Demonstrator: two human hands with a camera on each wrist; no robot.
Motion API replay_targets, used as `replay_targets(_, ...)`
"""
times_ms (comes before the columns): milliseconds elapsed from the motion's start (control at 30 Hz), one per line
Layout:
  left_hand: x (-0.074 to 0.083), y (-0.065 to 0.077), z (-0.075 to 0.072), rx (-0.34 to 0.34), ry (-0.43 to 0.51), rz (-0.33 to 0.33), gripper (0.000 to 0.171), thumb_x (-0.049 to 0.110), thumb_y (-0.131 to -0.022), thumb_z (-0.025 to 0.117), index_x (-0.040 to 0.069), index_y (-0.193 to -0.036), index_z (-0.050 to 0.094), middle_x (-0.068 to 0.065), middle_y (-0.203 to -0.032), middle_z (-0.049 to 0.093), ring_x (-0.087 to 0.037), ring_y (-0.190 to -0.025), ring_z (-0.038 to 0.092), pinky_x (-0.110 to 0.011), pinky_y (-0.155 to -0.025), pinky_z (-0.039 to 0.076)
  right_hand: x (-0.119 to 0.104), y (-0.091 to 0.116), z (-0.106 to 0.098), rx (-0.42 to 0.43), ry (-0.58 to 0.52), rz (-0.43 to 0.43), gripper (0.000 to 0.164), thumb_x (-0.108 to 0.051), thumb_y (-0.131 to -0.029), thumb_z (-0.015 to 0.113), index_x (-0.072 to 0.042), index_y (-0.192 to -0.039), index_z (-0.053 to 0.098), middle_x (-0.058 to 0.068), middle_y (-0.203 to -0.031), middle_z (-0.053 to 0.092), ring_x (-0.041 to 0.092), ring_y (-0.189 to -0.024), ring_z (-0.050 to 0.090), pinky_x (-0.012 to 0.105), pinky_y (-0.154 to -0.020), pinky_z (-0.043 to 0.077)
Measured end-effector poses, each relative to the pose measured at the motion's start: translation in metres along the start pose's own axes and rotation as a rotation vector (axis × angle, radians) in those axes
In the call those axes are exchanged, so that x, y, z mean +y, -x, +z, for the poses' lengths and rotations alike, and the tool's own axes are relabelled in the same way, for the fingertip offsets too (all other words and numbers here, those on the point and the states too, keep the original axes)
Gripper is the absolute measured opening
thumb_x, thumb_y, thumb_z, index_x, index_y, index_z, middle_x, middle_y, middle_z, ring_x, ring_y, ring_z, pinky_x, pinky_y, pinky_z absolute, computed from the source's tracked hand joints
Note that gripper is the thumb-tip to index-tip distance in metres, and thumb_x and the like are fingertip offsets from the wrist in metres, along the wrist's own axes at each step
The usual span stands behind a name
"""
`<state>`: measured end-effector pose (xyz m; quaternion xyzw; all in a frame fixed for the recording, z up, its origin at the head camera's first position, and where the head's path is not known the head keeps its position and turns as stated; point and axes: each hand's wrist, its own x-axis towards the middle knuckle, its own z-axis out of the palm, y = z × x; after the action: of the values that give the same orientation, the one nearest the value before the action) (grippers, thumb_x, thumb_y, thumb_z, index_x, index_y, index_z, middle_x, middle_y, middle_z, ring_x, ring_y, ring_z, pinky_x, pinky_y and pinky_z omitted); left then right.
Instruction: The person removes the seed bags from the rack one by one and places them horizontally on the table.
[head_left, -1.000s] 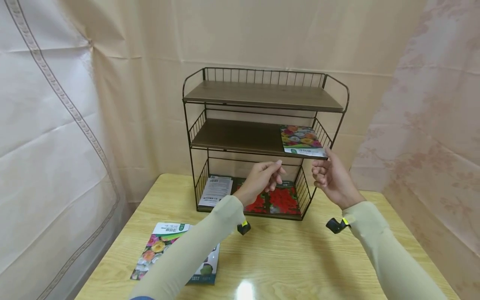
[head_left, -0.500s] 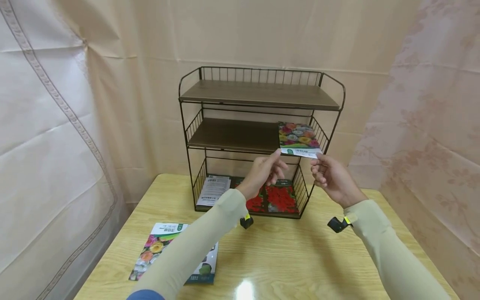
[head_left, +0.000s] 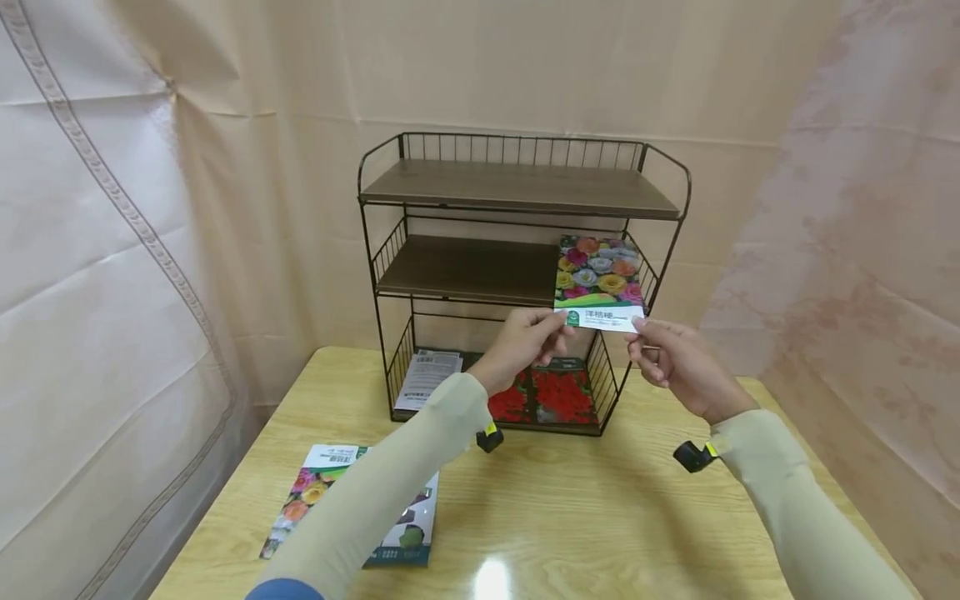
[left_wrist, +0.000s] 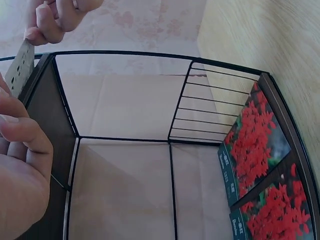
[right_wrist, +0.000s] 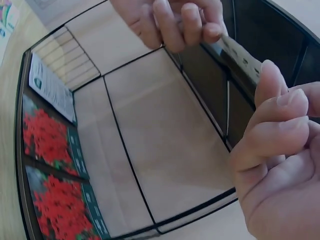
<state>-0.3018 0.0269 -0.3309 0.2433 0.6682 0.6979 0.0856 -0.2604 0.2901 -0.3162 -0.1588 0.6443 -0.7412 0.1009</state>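
One wooden tabletop (head_left: 570, 508) carries a three-tier rack (head_left: 517, 187); nearer the person, loose packets (head_left: 307, 492) lie at left, and red-flower packets (head_left: 564, 398) lie low in the rack. A multicoloured-flower packet (head_left: 600, 279) juts forward from the right end of the middle shelf (head_left: 472, 271), its front corners pinched by the left hand (head_left: 523, 343) and right hand (head_left: 686, 367).

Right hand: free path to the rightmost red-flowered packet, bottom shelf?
Probably yes, once its grip is freed: the right hand pinches the white-labelled multicoloured-flower packet. The front of the dark wire rack looks open before the red-flowered packet.
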Motion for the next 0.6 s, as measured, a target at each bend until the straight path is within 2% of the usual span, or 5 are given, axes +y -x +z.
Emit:
replay_targets(333, -0.001, 0.010, -0.003, -0.105, -0.060, 0.037, 0.039, 0.032, -0.110, 0.052, -0.001, -0.096, 0.069, -0.007, -0.073, 0.066, -0.013, -0.054, 0.047, -0.025, -0.053, 0.043, 0.006, 0.004, -0.004, 0.012, 0.124, -0.058, 0.032, -0.028, -0.110, 0.051, -0.003, -0.097, 0.066, 0.000, -0.077, 0.064, 0.006, -0.050, 0.047, 0.018, -0.043, 0.036)
replay_targets(467, -0.003, 0.015, -0.006, -0.134, -0.089, 0.058, 0.040, 0.033, -0.110, 0.052, 0.000, -0.095, 0.070, -0.008, -0.073, 0.066, -0.015, -0.054, 0.046, -0.026, -0.053, 0.044, 0.009, 0.007, -0.004, -0.007, 0.136, -0.068, 0.031, -0.027, -0.111, 0.050, -0.005, -0.096, 0.066, -0.001, -0.076, 0.063, 0.006, -0.050, 0.046, 0.018, -0.043, 0.035)
replay_targets(600, -0.004, 0.019, -0.008, -0.155, -0.106, 0.077, 0.041, 0.034, -0.110, 0.051, 0.001, -0.095, 0.069, -0.008, -0.073, 0.065, -0.017, -0.055, 0.044, -0.025, -0.054, 0.042, 0.013, 0.010, -0.005, -0.059, 0.132, -0.087, 0.030, -0.024, -0.111, 0.049, -0.004, -0.096, 0.067, -0.001, -0.076, 0.061, 0.006, -0.049, 0.044, 0.021, -0.043, 0.033)
